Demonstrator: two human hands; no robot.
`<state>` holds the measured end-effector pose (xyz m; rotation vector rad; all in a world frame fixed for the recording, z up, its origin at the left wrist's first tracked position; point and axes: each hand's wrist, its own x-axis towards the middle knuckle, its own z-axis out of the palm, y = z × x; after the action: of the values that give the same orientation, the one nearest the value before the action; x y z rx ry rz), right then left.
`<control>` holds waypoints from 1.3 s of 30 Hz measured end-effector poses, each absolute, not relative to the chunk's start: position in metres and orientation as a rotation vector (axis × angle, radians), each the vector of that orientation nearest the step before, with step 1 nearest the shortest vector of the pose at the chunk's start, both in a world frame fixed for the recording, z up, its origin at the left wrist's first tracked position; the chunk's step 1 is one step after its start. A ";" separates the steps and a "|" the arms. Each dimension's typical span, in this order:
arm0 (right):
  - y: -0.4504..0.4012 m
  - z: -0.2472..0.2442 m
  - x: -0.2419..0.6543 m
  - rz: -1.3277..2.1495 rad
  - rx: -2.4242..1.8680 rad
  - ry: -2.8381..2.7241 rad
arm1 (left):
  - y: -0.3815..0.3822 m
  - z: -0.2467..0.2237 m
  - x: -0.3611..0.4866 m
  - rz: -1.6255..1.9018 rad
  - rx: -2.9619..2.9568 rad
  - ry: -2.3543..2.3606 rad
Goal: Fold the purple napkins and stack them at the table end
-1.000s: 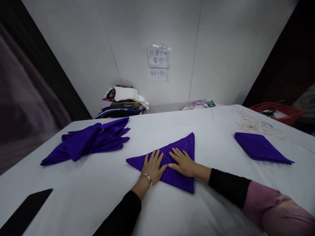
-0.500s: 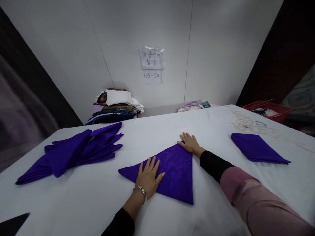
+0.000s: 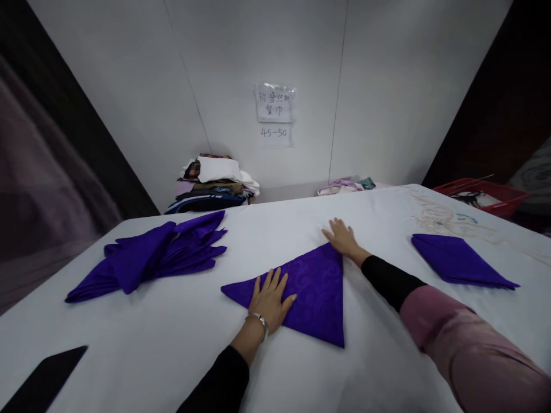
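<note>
A purple cloth [image 3: 316, 292], folded into a triangle, lies flat on the white-covered table [image 3: 172, 350]. My left hand [image 3: 272, 301] rests open on its left part, fingers spread and palm down. At the cloth's top corner is my right hand [image 3: 343, 238], open with its fingers apart. To the right lies another purple cloth [image 3: 460, 259], folded into a flat packet. Several loose purple cloths [image 3: 150, 255] are heaped on the left side of the table.
Behind the table's far edge are a stack of folded clothes [image 3: 217, 180] and some lilac fabric [image 3: 340, 186]. A red basket [image 3: 505, 198] stands at the far right. A black flat object [image 3: 47, 378] lies at the near left. Paper signs [image 3: 276, 109] hang on the wall.
The view has shifted slightly, so the table's items appear further right. My right hand has slid a little away from me at the cloth's top corner. My left hand stays on the cloth.
</note>
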<state>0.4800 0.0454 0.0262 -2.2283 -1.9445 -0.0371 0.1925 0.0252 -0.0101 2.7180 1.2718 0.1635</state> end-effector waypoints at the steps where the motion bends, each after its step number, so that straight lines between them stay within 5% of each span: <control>1: 0.041 0.026 0.461 -0.017 -2.167 -2.012 | 0.026 -0.011 0.193 0.164 2.722 1.275; 8: 0.002 0.006 0.369 0.285 -1.528 -2.541 | 0.027 -0.014 0.192 0.106 2.750 1.273; 20: 0.042 0.016 0.488 0.173 -2.074 -2.081 | 0.028 -0.009 0.195 0.059 2.738 1.292; 34: -0.053 -0.001 0.400 0.304 -1.526 -2.417 | 0.022 -0.006 0.199 0.110 2.780 1.309; 39: -0.047 -0.010 0.404 0.206 -1.503 -2.469 | -0.039 0.006 0.224 0.227 2.903 0.858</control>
<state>0.4037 -0.0466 -0.0103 -1.5030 -2.4686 0.2056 0.2242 -0.0394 0.0058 2.9025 0.8576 0.2270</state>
